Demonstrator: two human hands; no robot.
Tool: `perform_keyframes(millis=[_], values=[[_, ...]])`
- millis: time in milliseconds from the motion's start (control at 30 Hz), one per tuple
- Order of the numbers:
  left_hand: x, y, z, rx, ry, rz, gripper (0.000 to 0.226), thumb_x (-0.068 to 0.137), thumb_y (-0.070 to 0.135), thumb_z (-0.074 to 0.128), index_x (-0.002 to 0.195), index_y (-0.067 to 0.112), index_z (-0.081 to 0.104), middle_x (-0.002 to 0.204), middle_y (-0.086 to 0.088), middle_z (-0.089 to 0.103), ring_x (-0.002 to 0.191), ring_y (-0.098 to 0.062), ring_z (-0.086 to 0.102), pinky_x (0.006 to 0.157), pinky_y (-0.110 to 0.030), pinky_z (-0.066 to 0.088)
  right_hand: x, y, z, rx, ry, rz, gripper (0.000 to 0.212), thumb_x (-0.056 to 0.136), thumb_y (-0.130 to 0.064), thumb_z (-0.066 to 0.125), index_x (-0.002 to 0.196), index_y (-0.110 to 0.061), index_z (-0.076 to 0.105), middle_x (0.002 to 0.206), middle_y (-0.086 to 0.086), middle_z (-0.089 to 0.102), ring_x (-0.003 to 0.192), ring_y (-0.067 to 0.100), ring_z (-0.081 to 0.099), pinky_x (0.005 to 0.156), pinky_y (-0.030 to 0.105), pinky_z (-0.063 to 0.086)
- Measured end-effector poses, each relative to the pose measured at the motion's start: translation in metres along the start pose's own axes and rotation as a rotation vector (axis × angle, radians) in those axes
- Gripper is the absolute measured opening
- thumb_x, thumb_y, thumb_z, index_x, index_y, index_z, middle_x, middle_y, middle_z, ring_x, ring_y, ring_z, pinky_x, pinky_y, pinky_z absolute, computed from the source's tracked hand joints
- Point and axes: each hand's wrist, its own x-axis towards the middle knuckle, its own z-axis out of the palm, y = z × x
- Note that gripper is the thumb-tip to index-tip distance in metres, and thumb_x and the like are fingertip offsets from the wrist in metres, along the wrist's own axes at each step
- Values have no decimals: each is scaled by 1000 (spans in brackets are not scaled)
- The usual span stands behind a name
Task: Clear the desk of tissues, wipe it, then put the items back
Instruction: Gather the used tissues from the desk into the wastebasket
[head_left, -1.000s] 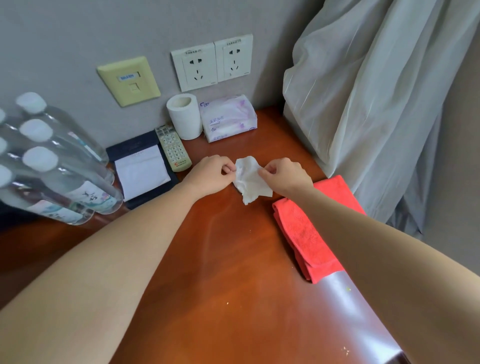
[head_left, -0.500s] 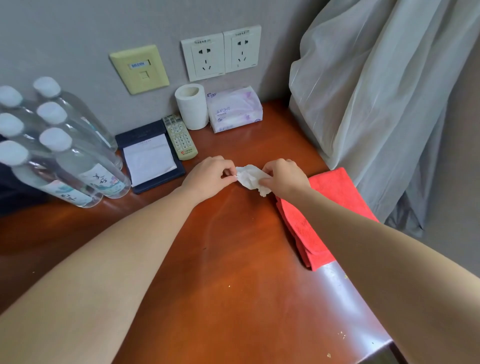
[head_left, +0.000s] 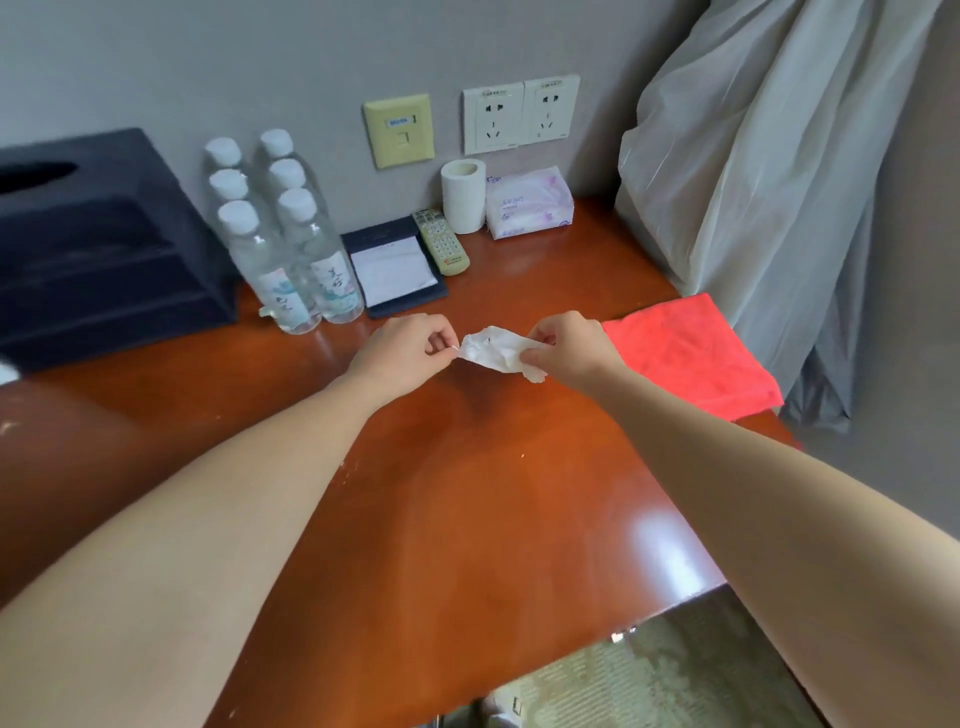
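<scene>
— Item one, what do we log in the hands?
— One crumpled white tissue (head_left: 493, 352), stretched between both hands over the middle of the desk (head_left: 467, 519). Our left hand (head_left: 400, 353) pinches its left tip between thumb and forefinger. Our right hand (head_left: 566, 351) grips its right end with curled fingers. Whether the tissue touches the wood, we cannot tell.
— To the right?
— One red cloth (head_left: 685, 353), folded flat at the desk's right edge, just beside our right hand.
— Far side, left to right?
— One dark tissue box (head_left: 98, 244); six water bottles (head_left: 291, 249), upright in two rows; one notepad (head_left: 395, 267) in a dark holder; one remote (head_left: 441, 241) touching the holder's right side; one toilet roll (head_left: 463, 196), upright; one tissue pack (head_left: 530, 202) against the wall.
— Beyond the desk?
— A pale curtain (head_left: 779, 156), bunched at the far right.
</scene>
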Motion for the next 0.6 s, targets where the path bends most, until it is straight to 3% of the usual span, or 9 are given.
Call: perform_keyframes(millis=[267,533,600], values=[[-160,-40,3,-17,97,-59,4,92,31,63,90,31,66,85,15,63,81,-6,60,79,-36,56,-112,-29,100,-6,15,-74,12,73,-21,63,82,-22,70,84,1,71,75,25,67,62,38,56],[-300,-81,28,12,259,-55,5,93,34,62,92,30,64,87,15,63,84,-8,60,75,-33,55,-214,-35,184,-16,100,-215,4,72,-22,63,69,-24,65,71,2,66,65,23,57,54,29,43],[-337,-82,35,32,296,-41,4,93,34,62,92,31,64,87,14,63,84,-9,61,75,-33,55,-245,-32,199,-33,132,-245,4,70,-23,64,72,-22,67,73,3,68,69,25,60,56,31,47]])
